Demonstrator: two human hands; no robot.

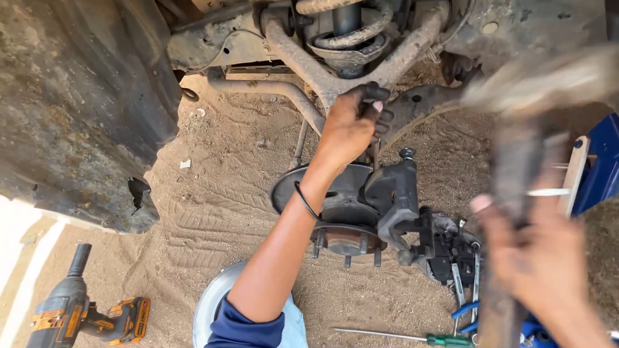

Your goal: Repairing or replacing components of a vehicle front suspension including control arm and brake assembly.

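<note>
My left hand [351,125], dirty with grease, grips the outer end of a rusty suspension control arm [309,64] under a vehicle. A black band sits on that wrist. Just below it hangs the steering knuckle [396,193] with the brake disc and wheel hub [345,238]. My right hand [538,258], blurred by motion at the right, is closed on the handle of a hammer [516,167] whose blurred head [541,84] is raised near the control arm's end.
A coil spring and strut [348,29] rise above the arm. The fender [77,109] fills the left. On the sandy ground lie a cordless impact wrench [84,316], a green-handled screwdriver [412,336], wrenches [461,283] and a brake caliper [448,248]. A blue object [599,161] stands right.
</note>
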